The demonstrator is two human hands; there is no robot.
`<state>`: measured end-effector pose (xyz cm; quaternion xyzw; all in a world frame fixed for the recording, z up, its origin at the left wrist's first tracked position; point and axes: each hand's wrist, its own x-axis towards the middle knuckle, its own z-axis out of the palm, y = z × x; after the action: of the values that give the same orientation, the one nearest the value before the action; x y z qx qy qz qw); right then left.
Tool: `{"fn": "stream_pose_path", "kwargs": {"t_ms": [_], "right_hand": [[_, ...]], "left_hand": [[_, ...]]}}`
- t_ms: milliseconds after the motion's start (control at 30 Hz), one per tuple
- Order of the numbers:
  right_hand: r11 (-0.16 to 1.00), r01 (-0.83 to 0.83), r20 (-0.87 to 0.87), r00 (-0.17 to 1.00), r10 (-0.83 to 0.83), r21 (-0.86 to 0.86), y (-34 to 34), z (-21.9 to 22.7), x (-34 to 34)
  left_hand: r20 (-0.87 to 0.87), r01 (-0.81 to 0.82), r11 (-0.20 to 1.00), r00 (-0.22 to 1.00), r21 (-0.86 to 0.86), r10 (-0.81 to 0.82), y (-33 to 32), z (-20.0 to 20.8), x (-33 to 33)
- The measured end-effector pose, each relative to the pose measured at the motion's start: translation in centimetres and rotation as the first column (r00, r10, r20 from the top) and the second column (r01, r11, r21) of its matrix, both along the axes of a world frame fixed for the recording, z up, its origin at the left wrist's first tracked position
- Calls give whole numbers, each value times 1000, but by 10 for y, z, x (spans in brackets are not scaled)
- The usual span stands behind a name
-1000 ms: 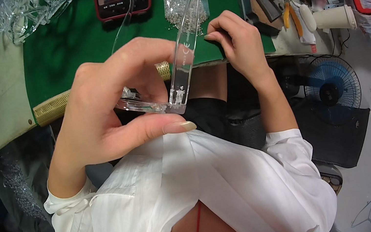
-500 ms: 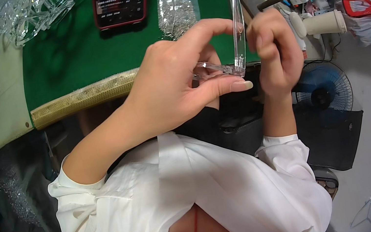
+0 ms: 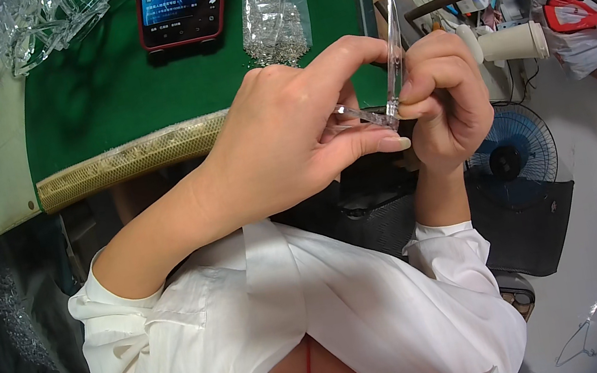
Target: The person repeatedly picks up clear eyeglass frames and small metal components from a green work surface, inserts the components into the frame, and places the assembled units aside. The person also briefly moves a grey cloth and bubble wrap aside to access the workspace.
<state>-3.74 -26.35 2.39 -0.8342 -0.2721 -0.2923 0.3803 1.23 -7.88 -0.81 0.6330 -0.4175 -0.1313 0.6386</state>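
raised higher — clear strip (image 3: 390, 34) pinched between left hand (image 3: 290, 140) and right hand (image 3: 443, 101).

Counted: two hands, left hand (image 3: 283, 141) and right hand (image 3: 443, 101); one clear plastic strip (image 3: 390, 34); one phone (image 3: 182, 3); one small bag (image 3: 274, 15); one paper cup (image 3: 513, 43); one fan (image 3: 513, 156).

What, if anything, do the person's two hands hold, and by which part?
Both hands hold a clear plastic L-shaped piece at its corner joint: the left hand pinches the short lower arm, the right hand grips the base of the long upright arm.
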Motion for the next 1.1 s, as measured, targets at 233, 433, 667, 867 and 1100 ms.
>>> {"fn": "stream_pose_path", "kwargs": {"t_ms": [233,433,667,867,1100], "right_hand": [[999,-22,-47,999,24,37,-3,-2,2],[994,-13,-85,996,22,111,-5,-9,0],[989,-2,-87,996,15,146,-2,-8,0],[995,-1,-58,998,7,99,-1,-5,0],[997,21,-58,998,-16,80,2,-4,1]], "left_hand": [[62,-12,1000,998,24,10,1,1,3],[102,-29,999,994,27,26,0,-2,2],[184,-84,996,980,4,82,-2,-1,0],[66,-38,999,997,4,38,-2,0,-2],[-45,12,1000,999,1,-12,0,2,-1]]}}
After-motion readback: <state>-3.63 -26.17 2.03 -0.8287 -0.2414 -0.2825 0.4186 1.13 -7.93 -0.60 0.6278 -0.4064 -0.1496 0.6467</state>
